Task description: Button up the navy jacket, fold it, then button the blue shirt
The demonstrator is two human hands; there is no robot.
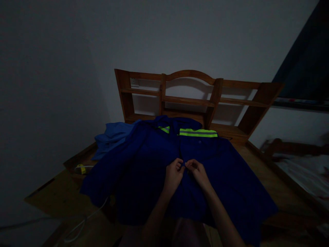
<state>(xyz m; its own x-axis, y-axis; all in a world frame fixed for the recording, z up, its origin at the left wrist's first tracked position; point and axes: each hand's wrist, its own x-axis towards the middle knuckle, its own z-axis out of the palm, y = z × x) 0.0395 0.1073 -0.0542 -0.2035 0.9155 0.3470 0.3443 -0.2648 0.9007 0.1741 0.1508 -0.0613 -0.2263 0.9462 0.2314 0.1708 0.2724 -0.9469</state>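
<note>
Blue jacket (pixel 144 147) spread over the tabletop (pixel 259 164), front opening at center.
I view the left hand (pixel 173 175) and right hand (pixel 199 174) just beside each other at that opening, each grip closed to a fingertip pinch on the jacket's front edge. A wooden shelf unit (pixel 189 102) bounds the far side. At left, the jacket partly covers a lighter blue cloth (pixel 111 135); a small yellow item (pixel 81 168) lies near it. A white cable (pixel 82 221) loops below the left sleeve.
</note>
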